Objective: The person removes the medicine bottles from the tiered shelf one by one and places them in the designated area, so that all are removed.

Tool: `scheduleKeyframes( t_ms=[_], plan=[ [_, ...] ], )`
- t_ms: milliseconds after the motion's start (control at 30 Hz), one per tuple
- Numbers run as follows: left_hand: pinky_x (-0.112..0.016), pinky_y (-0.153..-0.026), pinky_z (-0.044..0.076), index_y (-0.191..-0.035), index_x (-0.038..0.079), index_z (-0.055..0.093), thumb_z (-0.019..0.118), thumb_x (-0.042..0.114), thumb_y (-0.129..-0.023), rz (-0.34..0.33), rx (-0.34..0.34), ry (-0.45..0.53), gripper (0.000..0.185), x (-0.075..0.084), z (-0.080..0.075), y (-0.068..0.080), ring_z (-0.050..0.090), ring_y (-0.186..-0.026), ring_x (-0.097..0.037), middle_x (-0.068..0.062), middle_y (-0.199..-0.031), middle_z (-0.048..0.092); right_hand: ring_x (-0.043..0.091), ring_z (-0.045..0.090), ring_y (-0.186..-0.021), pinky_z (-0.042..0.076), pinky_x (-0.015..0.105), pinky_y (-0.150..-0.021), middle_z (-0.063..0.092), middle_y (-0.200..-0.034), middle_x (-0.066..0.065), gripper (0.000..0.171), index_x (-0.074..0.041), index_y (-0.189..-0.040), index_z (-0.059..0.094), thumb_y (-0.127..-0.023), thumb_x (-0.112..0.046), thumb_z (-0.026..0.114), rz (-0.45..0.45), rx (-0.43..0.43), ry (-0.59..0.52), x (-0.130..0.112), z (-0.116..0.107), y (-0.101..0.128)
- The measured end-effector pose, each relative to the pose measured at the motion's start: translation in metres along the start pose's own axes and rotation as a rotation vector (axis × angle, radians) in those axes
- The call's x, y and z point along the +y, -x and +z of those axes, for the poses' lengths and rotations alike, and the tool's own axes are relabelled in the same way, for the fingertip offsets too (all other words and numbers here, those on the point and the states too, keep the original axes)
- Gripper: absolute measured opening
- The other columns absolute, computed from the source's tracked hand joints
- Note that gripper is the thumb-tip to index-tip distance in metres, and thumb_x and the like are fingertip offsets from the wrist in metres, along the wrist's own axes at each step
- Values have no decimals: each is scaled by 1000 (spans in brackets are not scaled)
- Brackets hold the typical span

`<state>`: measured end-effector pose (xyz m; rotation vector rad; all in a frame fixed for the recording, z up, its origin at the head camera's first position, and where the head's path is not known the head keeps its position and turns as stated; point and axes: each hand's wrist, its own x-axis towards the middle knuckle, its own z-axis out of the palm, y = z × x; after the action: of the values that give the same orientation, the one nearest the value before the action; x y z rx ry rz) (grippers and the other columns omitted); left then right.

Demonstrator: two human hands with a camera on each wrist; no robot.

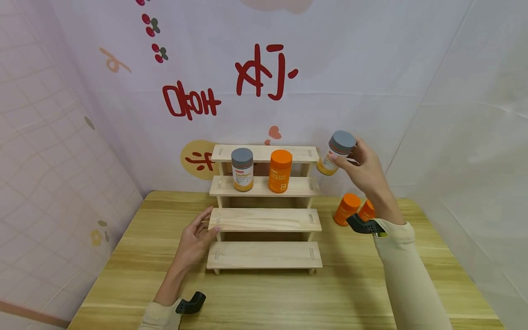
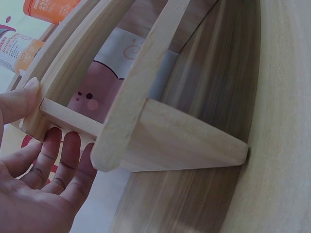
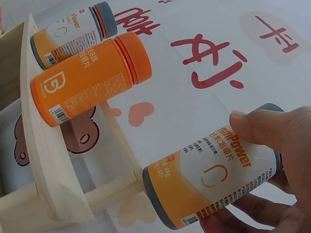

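Grey-capped bottle (image 1: 336,153) in right hand (image 1: 365,172)

"ImmPower", apparently, on the held bottle (image 3: 214,179); "B" on the orange bottle (image 3: 87,80).

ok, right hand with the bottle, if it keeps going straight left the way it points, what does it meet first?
Probably the rack: the right hand holds the grey-capped bottle tilted just off the right end of its upper shelves. The orange bottle would come after. Depth is unclear, so it could pass in front.
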<state>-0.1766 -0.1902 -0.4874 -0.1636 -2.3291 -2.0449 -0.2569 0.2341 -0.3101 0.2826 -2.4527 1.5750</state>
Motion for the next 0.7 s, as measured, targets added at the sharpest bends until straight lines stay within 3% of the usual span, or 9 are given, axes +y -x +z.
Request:
scheduleKeyframes(
  t_ms=[333, 567, 700],
  plan=[
    [-19, -85, 55, -160, 18, 37, 69, 17, -100, 13, 2, -2, 68, -2, 0, 0, 61, -110, -3, -16, -143, 46, 13, 55, -128, 45, 29, -106, 57, -142, 1, 60, -31, -151, 46, -97, -37, 72, -2, 16, 32, 17, -8, 13],
    [-18, -85, 55, -160, 16, 37, 69, 16, -100, 16, 5, 6, 68, -1, 1, 0, 61, -110, -4, -17, -142, 46, 21, 53, -135, 44, 39, -111, 55, -144, 4, 62, -27, -153, 44, -98, -36, 71, 8, 22, 64, 29, -13, 23],
    [-18, -85, 54, -159, 17, 38, 70, 16, -99, 4, 5, 10, 68, -1, 1, 0, 61, -110, -4, -16, -143, 46, 16, 54, -133, 45, 29, -108, 54, -144, 2, 61, -26, -154, 44, -99, -33, 70, -1, 16, 66, 39, -16, 29]
  ],
)
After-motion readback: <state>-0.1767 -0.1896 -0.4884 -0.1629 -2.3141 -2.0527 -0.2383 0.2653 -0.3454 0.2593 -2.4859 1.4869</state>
